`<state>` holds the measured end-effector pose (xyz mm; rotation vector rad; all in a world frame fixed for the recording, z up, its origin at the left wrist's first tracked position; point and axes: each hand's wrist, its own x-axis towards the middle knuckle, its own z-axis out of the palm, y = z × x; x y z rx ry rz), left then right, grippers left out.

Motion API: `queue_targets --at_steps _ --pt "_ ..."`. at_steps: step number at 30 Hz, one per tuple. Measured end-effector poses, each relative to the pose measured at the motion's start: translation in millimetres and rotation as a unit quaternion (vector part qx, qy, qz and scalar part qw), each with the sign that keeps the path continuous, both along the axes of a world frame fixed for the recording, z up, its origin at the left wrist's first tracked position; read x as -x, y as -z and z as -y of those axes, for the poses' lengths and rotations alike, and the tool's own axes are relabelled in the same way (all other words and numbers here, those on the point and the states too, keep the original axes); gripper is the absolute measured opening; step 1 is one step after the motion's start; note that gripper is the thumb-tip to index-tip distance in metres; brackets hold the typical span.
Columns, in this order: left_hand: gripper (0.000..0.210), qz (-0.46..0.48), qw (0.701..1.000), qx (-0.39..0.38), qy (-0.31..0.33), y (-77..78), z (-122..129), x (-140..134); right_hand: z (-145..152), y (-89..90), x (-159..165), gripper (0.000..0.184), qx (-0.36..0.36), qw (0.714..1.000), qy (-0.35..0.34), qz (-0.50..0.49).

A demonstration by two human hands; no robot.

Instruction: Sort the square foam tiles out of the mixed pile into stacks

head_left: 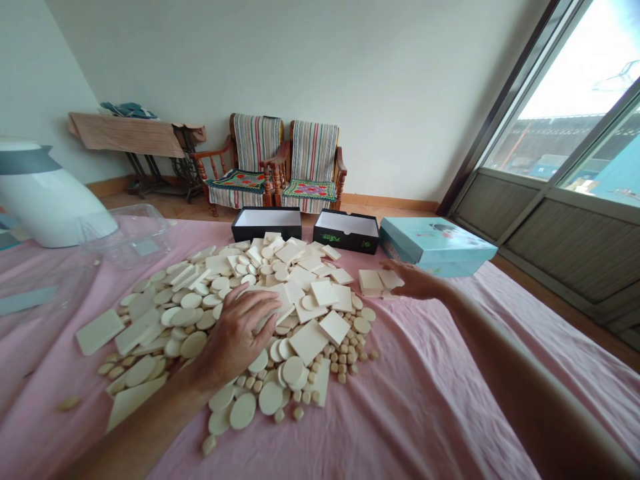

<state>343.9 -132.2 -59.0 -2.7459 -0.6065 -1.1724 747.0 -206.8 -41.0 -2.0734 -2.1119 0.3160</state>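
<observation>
A heap of pale wooden pieces (300,280) spreads over the pink cloth, with squares, round discs and small cubes mixed together. My left hand (245,323) rests on the middle of the heap, its fingers stretched forward and the thumb apart. Whether its fingertips touch a particular piece is hard to make out. To the right of the heap, my right hand (413,280) pinches a square wooden tile (391,280). That tile is at the right side of a small group of square tiles (370,283) lying on the cloth. The fingers partly cover its far edge.
Behind the heap stand two open black boxes (346,241) and a light blue box (440,243). A white jug (45,193) and clear plastic containers (133,233) are at the left. Two wooden armchairs (310,163) and a cloth-covered table (125,133) stand by the wall.
</observation>
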Motion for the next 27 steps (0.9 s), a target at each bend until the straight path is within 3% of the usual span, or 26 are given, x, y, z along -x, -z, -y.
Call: queue_targets --at_steps 7,12,19,27 --pt "0.014 0.001 1.000 0.003 -0.002 0.6 -0.2 0.1 -4.8 -4.0 10.9 0.084 -0.003 1.000 0.004 -0.011" --pt "0.015 -0.001 1.000 0.005 -0.003 1.5 0.0 0.5 -19.6 2.7 34.2 0.090 -0.006 0.999 -0.040 -0.003" --pt "0.014 -0.002 1.000 0.002 -0.001 1.2 0.7 0.6 -34.5 3.3 58.2 0.088 0.049 0.998 -0.019 0.030" --pt "0.014 -0.005 1.000 0.008 -0.003 -0.5 2.1 0.3 -30.7 1.6 54.4 0.083 0.030 0.999 -0.022 0.023"
